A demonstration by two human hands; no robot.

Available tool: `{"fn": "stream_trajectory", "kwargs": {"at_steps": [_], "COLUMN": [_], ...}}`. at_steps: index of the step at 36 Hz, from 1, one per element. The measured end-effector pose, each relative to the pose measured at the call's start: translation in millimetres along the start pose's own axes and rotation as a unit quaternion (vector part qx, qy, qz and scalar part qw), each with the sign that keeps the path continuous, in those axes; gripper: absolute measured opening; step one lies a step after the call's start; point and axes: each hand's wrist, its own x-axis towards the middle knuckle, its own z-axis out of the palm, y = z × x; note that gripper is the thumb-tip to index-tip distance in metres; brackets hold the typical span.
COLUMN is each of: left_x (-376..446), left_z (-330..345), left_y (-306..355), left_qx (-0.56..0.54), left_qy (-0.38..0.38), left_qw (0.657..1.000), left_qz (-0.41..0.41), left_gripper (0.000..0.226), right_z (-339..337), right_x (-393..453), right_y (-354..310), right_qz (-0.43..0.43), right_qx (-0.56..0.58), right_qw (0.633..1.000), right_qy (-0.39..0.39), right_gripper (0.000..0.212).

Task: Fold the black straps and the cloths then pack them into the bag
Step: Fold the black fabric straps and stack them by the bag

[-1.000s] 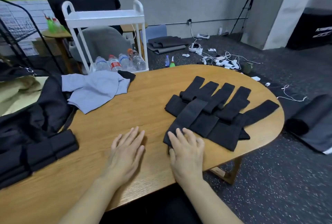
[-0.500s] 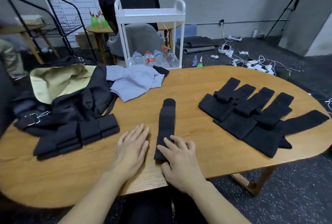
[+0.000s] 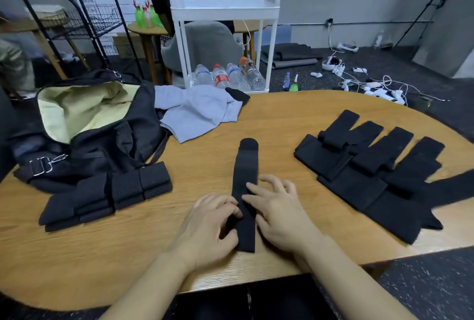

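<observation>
One long black strap [image 3: 245, 173] lies lengthwise on the wooden table [image 3: 269, 119] in front of me. My left hand [image 3: 207, 229] pinches its left edge near the near end. My right hand [image 3: 279, 209] rests on its right edge, fingers spread. A pile of unfolded black straps [image 3: 372, 173] fans out to the right. Folded black straps [image 3: 107, 194] lie in a row at the left. Behind them the black bag [image 3: 102, 134] stands open, showing a pale yellow lining. A grey cloth [image 3: 197, 111] lies crumpled next to the bag.
A white trolley [image 3: 223, 9] with water bottles stands behind the table, a person seated beyond it. A black wire rack [image 3: 84, 19] is at the back left. Cables and chargers litter the floor at the right [image 3: 372, 86].
The strap was pulled from the right pile to the table's middle. My left hand has moved from flat on the table onto the strap's left edge. The view has shifted left.
</observation>
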Motion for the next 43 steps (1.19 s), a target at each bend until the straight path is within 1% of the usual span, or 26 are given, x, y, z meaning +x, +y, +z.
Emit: {"fn": "stream_trajectory", "kwargs": {"at_steps": [2,7,13,18,23,25,28,30,32,34,37,39,41,43], "left_x": [2.2,7.9,10.4,10.1,9.2,8.5,6.4,4.6,3.2,1.5,-1.0,-1.3,-0.6,0.9], "left_z": [1.3,2.4,2.6,2.2,0.7,0.0,-1.5,-3.5,-6.3,-8.4,-10.3,-10.0,-9.2,-8.3], "left_y": [-0.8,-2.4,-3.3,-2.2,0.8,1.5,1.8,2.5,3.1,2.9,3.7,5.3,7.8,9.5], "left_qx": [0.007,0.003,0.001,0.008,0.015,0.018,0.014,-0.005,-0.024,-0.029,-0.010,0.007,0.010,-0.003], "left_qy": [0.002,-0.005,-0.005,-0.006,-0.011,-0.011,-0.004,0.015,0.038,0.037,-0.024,-0.052,-0.050,-0.035], "left_qw": [1.000,1.000,1.000,1.000,1.000,1.000,1.000,1.000,0.999,0.999,0.999,0.998,0.999,0.999], "left_qz": [0.009,0.007,0.008,0.011,0.012,0.012,0.019,0.017,0.008,0.009,0.022,0.022,0.003,-0.031], "left_gripper": [0.031,0.031,0.028,0.026,0.026,0.026,0.028,0.030,0.033,0.041,0.058,0.066,0.066,0.059], "right_z": [2.4,3.2,6.7,10.7,8.5,7.5,5.3,3.0,-0.4,-2.8,-3.1,-0.7,3.5,9.6], "right_x": [8.4,34.0,64.9,81.8,85.3,79.9,60.5,41.9,21.5,2.1,-19.0,-25.9,-28.8,-27.9], "right_y": [2.3,11.9,30.1,46.1,49.9,49.2,46.3,40.5,31.3,22.1,11.4,9.1,9.1,10.5], "right_qz": [0.003,0.036,0.075,0.093,0.109,0.118,0.122,0.103,0.081,0.063,0.013,0.003,0.001,0.026], "right_qx": [-0.017,-0.037,-0.044,-0.031,-0.022,0.009,0.059,0.085,0.120,0.144,0.172,0.185,0.177,0.163], "right_qw": [0.999,0.997,0.995,0.994,0.992,0.993,0.988,0.983,0.977,0.977,0.980,0.980,0.983,0.986], "right_qy": [-0.035,-0.052,-0.057,-0.054,-0.054,-0.022,0.071,0.126,0.154,0.142,0.105,0.070,0.046,0.038], "right_gripper": [0.053,0.052,0.059,0.054,0.054,0.053,0.059,0.062,0.061,0.063,0.067,0.067,0.065,0.064]}}
